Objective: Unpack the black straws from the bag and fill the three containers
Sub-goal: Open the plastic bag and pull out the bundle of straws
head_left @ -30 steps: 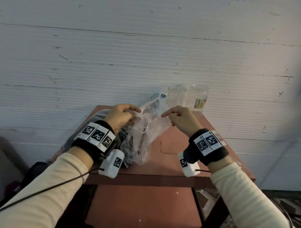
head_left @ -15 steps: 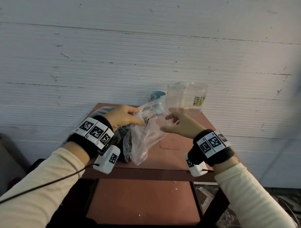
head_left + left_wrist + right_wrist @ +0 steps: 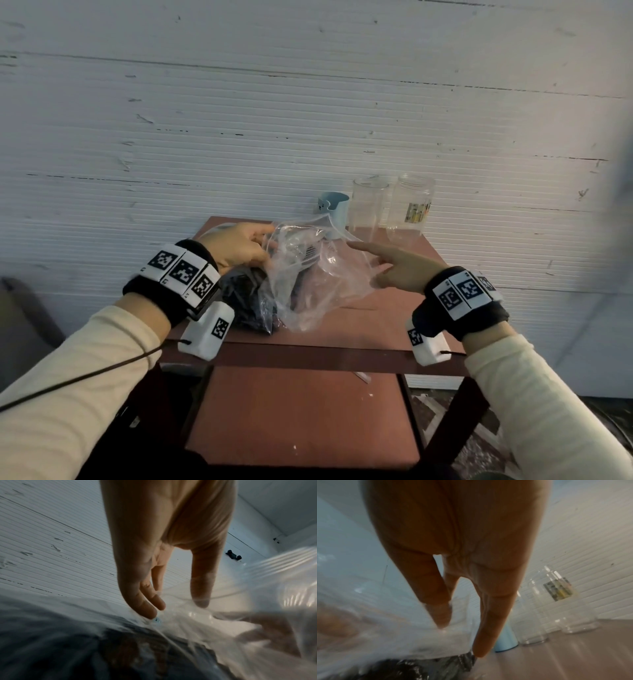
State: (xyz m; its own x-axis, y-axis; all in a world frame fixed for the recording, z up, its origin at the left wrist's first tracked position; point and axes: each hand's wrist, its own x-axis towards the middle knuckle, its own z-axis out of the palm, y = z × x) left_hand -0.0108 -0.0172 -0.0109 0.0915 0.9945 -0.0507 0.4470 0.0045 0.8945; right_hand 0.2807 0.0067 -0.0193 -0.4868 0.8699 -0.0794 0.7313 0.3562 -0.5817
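Note:
A clear plastic bag (image 3: 318,281) lies on the red-brown table (image 3: 404,308) with a dark mass of black straws (image 3: 245,301) in its lower left. My left hand (image 3: 270,241) holds the left edge of the bag's mouth; in the left wrist view the film runs between thumb and fingers (image 3: 145,605). My right hand (image 3: 363,253) is at the mouth's right edge with its index finger straight, and the film lies over its fingers (image 3: 440,612). A blue cup (image 3: 334,214), a clear glass (image 3: 368,209) and a labelled clear jar (image 3: 412,209) stand at the back, all without straws.
The table stands against a white ribbed wall (image 3: 308,120). Bare tabletop lies to the right of the bag. A lower shelf (image 3: 301,411) sits under the tabletop. A dark cable (image 3: 85,377) runs from my left wrist camera.
Both hands have moved apart and the bag's mouth is stretched wider. The right hand went from pinching the film to straight fingers, and the bag sank toward the table.

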